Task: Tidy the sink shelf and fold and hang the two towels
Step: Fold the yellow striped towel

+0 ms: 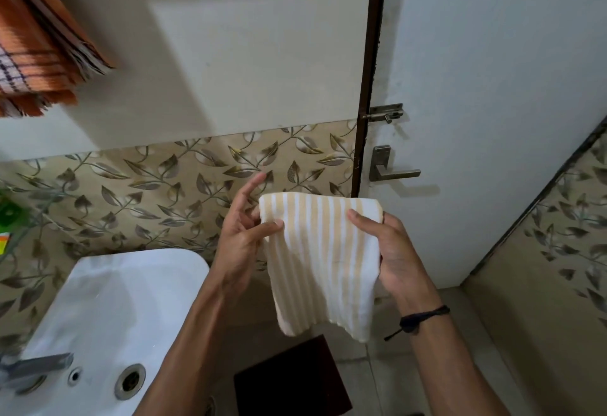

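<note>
A folded towel with cream and white stripes (pixel 323 261) hangs in front of me, held up by its top edge. My left hand (pixel 243 238) pinches its upper left corner between thumb and fingers, with the index finger sticking up. My right hand (pixel 391 248) grips the upper right corner, thumb on the front of the cloth. An orange checked towel (pixel 39 47) hangs folded high on the wall at the top left. The glass sink shelf (pixel 19 215) shows at the left edge with a green item (pixel 10 213) on it.
A white sink (pixel 108 310) with a drain and a metal tap (pixel 33 366) sits at the lower left. A white door with a lever handle (pixel 391 169) and a bolt latch (pixel 386 114) stands right behind the striped towel. A dark mat (pixel 292 379) lies on the floor.
</note>
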